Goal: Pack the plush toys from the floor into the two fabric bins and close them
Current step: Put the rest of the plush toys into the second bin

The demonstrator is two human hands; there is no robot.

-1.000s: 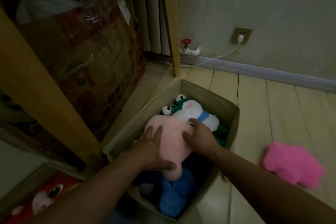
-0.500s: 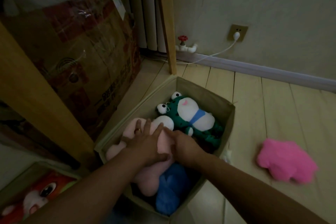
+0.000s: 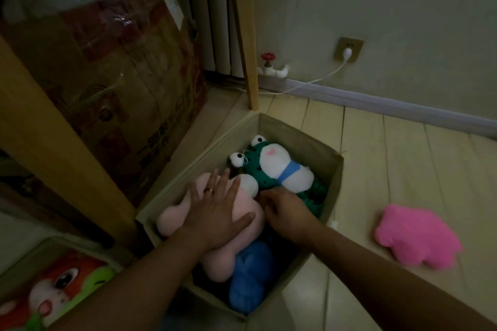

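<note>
1. Pressing down with the left hand (image 3: pixel 215 212), we spread its fingers flat on the pale pink plush (image 3: pixel 242 226). Nothing is gripped; the open palm seems meant to squash the soft body lower into the bin.
2. We curl the right hand (image 3: pixel 289 216) knuckles-up at the seam between the pink plush and the green frog (image 3: pixel 271 166). Its fingertips are hidden, so we cannot tell whether they pinch fabric or only push.
3. We see the frog lying face-up against the far wall of the fabric bin (image 3: pixel 334 185), with a blue plush (image 3: pixel 248 277) wedged near the front corner. The bin looks nearly full and stands open, so we judge that tamping makes room for closing it.
4. We still have a bright pink plush (image 3: pixel 416 236) on the wooden floor (image 3: pixel 390 169), well apart from the bin on the right side.
5. We note a second bin (image 3: pixel 24 269) at lower left holding an orange toy (image 3: pixel 59 285), also unclosed.
6. We expect the plush to spring back once pressure lifts, a risk for the closing step.
</note>
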